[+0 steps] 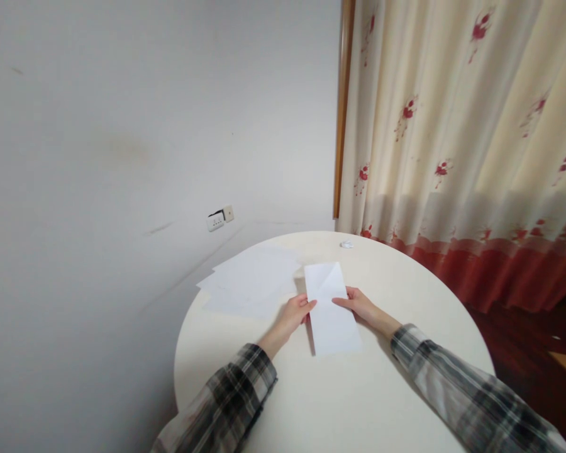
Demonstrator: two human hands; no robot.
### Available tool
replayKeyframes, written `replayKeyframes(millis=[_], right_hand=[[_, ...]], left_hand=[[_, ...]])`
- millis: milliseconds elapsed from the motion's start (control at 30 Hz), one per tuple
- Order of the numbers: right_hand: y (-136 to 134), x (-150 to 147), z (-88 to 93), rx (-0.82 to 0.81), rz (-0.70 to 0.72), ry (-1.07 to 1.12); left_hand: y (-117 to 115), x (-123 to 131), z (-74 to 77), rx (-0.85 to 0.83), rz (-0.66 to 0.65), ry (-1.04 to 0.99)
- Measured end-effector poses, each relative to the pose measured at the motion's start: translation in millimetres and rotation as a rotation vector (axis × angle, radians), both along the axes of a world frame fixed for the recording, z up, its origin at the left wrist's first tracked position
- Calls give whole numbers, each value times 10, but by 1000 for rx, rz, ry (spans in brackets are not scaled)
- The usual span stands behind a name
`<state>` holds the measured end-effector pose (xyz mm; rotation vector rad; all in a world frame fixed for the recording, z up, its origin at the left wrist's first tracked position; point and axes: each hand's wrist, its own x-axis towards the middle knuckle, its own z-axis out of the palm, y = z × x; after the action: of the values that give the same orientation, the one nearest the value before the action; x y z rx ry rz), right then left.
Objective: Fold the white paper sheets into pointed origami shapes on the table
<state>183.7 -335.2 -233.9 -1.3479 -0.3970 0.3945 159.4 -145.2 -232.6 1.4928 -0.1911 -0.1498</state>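
Note:
Between my hands is a folded sheet of white paper (334, 324), longer than it is wide, with a diagonal crease near its far end. It is held just over the tabletop. My left hand (296, 311) pinches its left edge, thumb on top and fingers curled beneath. On the opposite edge my right hand (358, 303) grips it the same way, its thumb lying on the paper and its other fingers partly hidden underneath.
Loose white sheets (255, 283) lie spread at the left of the round white table (287, 415). A small crumpled white piece (346, 244) sits near the far edge. A wall socket (216, 220) is behind, and a flowered curtain (443, 126) hangs at the right.

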Motion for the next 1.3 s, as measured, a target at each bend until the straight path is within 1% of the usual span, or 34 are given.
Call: replayKeyframes(millis=[67,167,267,400,467,533,600,633,700,733,800,867,900,967,1000,1067,1133,1167,1233,1300], right_hand=[[6,-27,23,41,-2,2],[2,-37,16,105,-6,42],[2,-27,-10,93,-37,95],[31,-10,-14,59,-80,88],[40,7,-7,29,-154,17],[37,26,-4,-32,-273,-88],[23,40,-3,-111,-384,-236],[14,43,-2,-151,-416,-324],[-12,42,7,-238,-417,-495],[-29,40,17,-279,-380,-555],[-73,40,50,-317,-239,-582],[-122,45,94,-244,-108,-495],[-143,47,115,-173,-76,-416],[-165,43,139,-54,-72,-226],[-161,34,137,-39,-73,-135],[-129,6,99,-78,-19,11],[-77,-26,29,-115,65,93],[-50,-39,-8,-114,76,114],[-2,-56,-65,-94,12,134],[37,-65,-83,-62,-108,137]], left_hand=[[30,36,-11,-25,-27,-20],[53,94,-69,-166,-71,12],[56,118,-102,-250,-35,75],[50,112,-59,-272,29,83],[45,109,-39,-288,50,93],[39,106,-45,-298,70,120],[33,99,-77,-293,81,144],[32,96,-99,-284,85,145],[36,95,-141,-251,110,124],[44,98,-158,-230,139,110],[72,114,-178,-189,210,87],[106,141,-182,-154,249,62],[118,156,-182,-123,237,40],[119,183,-180,-40,172,-11],[106,193,-178,2,135,-34],[57,199,-172,53,84,-63],[-4,182,-152,55,72,-78],[-29,165,-137,49,72,-87],[-59,117,-95,23,101,-87],[-62,59,-50,-27,131,-45]])
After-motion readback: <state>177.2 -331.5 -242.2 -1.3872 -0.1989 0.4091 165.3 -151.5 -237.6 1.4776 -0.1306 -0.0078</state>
